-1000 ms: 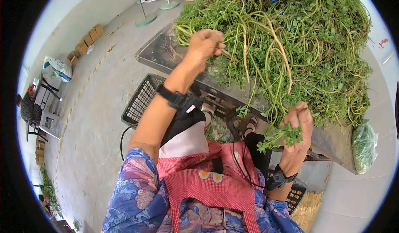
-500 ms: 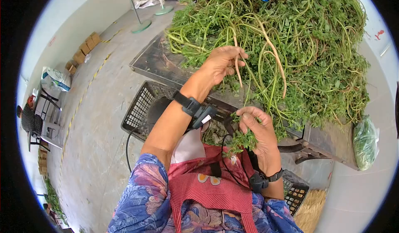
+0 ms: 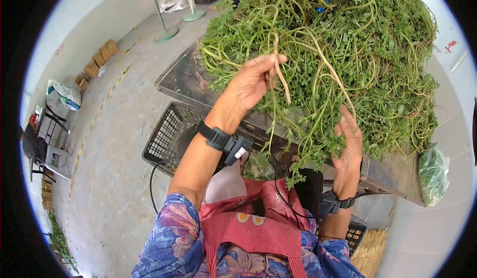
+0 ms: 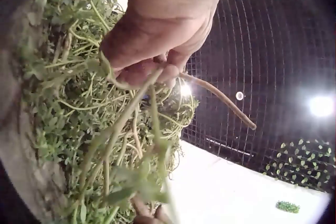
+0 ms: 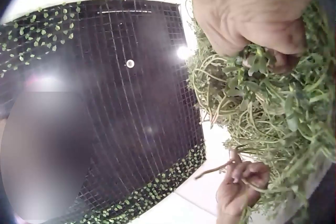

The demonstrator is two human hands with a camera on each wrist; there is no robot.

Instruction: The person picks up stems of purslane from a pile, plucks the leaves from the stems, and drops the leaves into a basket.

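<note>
In the head view the left hand (image 3: 250, 83) pinches thin green stems between thumb and fingers in front of the plant heap (image 3: 377, 64). A pale root (image 3: 282, 77) hangs beside its fingertips. Lower and to the right, the right hand (image 3: 349, 141) has its fingers curled round a leafy bunch (image 3: 318, 151), whose stems droop towards the lap. The left wrist view shows the left hand (image 4: 168, 19) on the stems, with a brown root (image 4: 226, 98) sticking out. Green leaves (image 5: 257, 64) show between the fingers of the right hand (image 5: 252, 14) in the right wrist view.
The heap covers much of a dark table (image 3: 181, 79). A bagged green bundle (image 3: 432, 173) lies at its right corner. Below the left edge stands a black crate (image 3: 166, 134); another (image 3: 355, 233) is by the right forearm. Fans (image 3: 166, 34) and cardboard boxes (image 3: 99, 58) stand farther off.
Compared with a second ago, the left hand is lower and holds green stems. The right hand moved left towards it, then back right and slightly up, still with leafy greens.
</note>
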